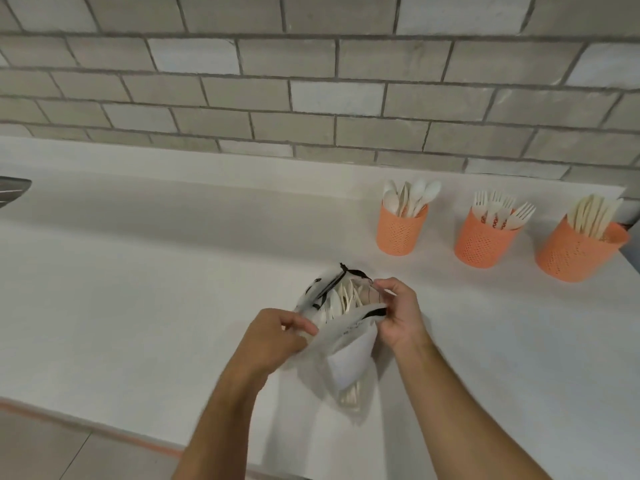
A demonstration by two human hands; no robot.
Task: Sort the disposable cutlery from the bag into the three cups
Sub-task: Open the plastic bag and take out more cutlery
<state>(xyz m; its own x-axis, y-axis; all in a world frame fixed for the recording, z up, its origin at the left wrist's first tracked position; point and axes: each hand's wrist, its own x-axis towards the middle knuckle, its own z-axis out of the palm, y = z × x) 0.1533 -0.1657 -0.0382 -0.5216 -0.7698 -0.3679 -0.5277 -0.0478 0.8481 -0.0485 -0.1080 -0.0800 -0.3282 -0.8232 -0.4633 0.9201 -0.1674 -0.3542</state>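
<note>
A white mesh bag (349,355) with a black zipper lies on the white counter (156,271), its mouth spread wide. Pale disposable cutlery (341,299) shows inside it. My left hand (277,336) pinches the bag's near left edge. My right hand (398,313) grips the right edge of the opening by the zipper. Three orange perforated cups stand at the back right: the left cup (401,230) holds spoons, the middle cup (485,242) holds forks, the right cup (578,252) holds knives.
A grey brick-tile wall (311,81) rises behind the counter. A dark metal object (12,190) pokes in at the far left edge. The counter's front edge runs diagonally at lower left, with floor tiles (69,448) beyond it.
</note>
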